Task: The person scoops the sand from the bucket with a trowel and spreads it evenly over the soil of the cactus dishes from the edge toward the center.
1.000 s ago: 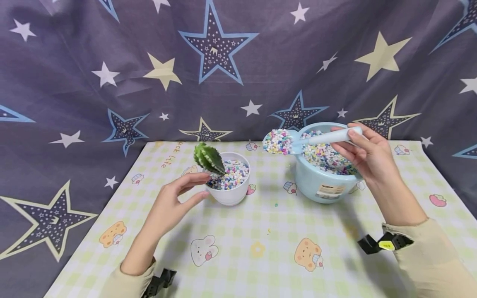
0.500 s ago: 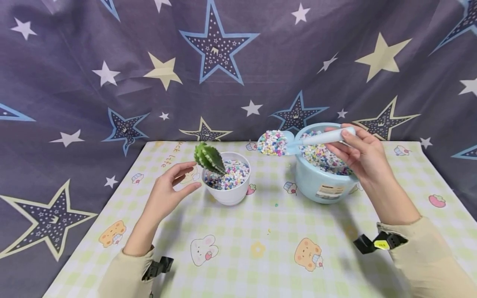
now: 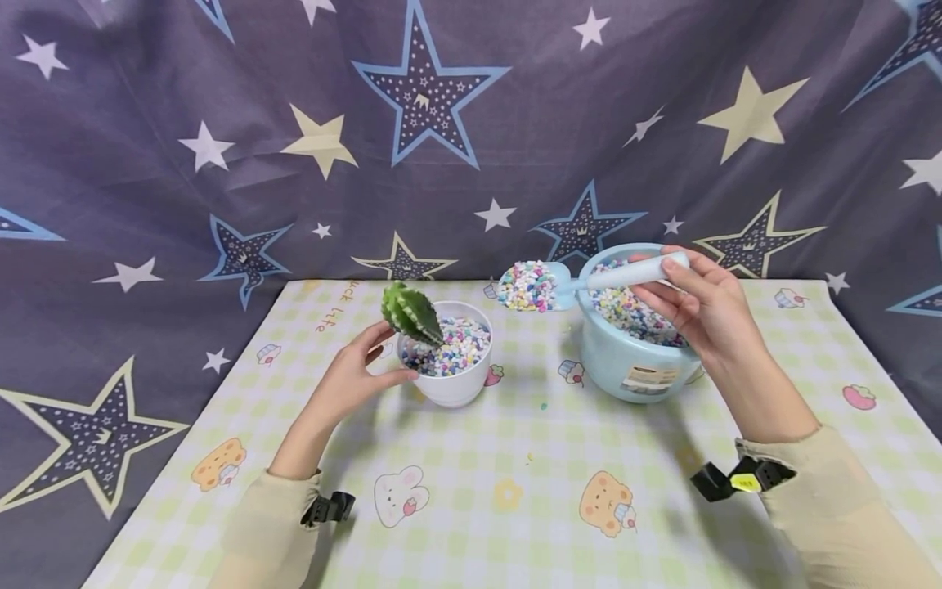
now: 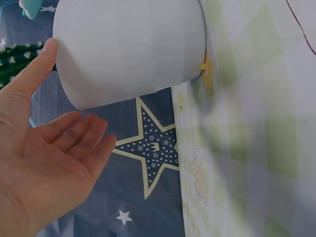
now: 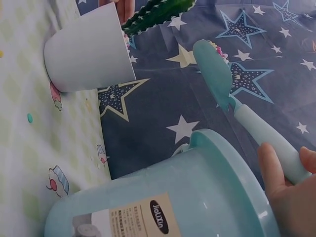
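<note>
My right hand (image 3: pixel 712 315) grips the handle of a light blue scoop (image 3: pixel 633 273), holding it level beside and above the bucket's left rim. Colourful pebbles (image 3: pixel 528 286) heap the scoop's blade. To the left, a white pot (image 3: pixel 450 389) holds similar pebbles and a green cactus (image 3: pixel 410 314) that leans left. My left hand (image 3: pixel 352 381) is at the pot's left side with fingers loosely spread. In the left wrist view, the thumb (image 4: pixel 43 61) is at the rim and the other fingers look apart from the wall.
A light blue bucket (image 3: pixel 631 366) of pebbles stands at the right, labelled on its front. The table wears a green checked cloth (image 3: pixel 508 540) with cartoon prints and a few stray pebbles (image 3: pixel 544 406). A dark starry curtain (image 3: pixel 537 106) hangs behind.
My right hand has carried the loaded scoop left, towards the pot. My left hand drew back slightly from the pot, then came in to its rim again.
</note>
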{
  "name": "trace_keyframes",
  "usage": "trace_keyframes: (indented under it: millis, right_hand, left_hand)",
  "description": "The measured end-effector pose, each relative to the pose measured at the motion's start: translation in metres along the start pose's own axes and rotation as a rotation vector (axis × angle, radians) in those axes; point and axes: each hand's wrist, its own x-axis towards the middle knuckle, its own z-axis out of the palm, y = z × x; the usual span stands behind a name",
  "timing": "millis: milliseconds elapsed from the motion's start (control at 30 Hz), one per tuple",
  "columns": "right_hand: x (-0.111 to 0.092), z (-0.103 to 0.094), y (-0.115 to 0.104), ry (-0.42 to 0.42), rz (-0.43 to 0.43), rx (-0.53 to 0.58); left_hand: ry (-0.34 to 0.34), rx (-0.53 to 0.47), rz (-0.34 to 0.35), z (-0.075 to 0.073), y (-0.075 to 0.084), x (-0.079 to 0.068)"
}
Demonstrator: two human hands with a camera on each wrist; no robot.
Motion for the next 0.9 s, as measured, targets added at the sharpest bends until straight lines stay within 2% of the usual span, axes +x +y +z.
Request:
trace_keyframes:
  millis: [300, 567, 733, 900]
  right_hand:
    - [0.004, 0.002, 0.006, -0.049, 0.021, -0.002]
    - [0.007, 0.003, 0.01, -0.021, 0.048, 0.016]
    - [0.006, 0.005, 0.013, -0.019, 0.061, -0.009]
    - [0.005, 0.006, 0.014, -0.005, 0.07, -0.041]
  left_hand:
    - [-0.009, -0.027, 0.012, 0.003, 0.0, 0.0]
    - [-0.004, -0.043, 0.012, 0.013, 0.005, 0.002]
    - [-0.018, 0.005, 0.01, 0.019, 0.009, 0.004]
    - [-0.018, 0.126, -0.042, 0.025, 0.016, 0.005]
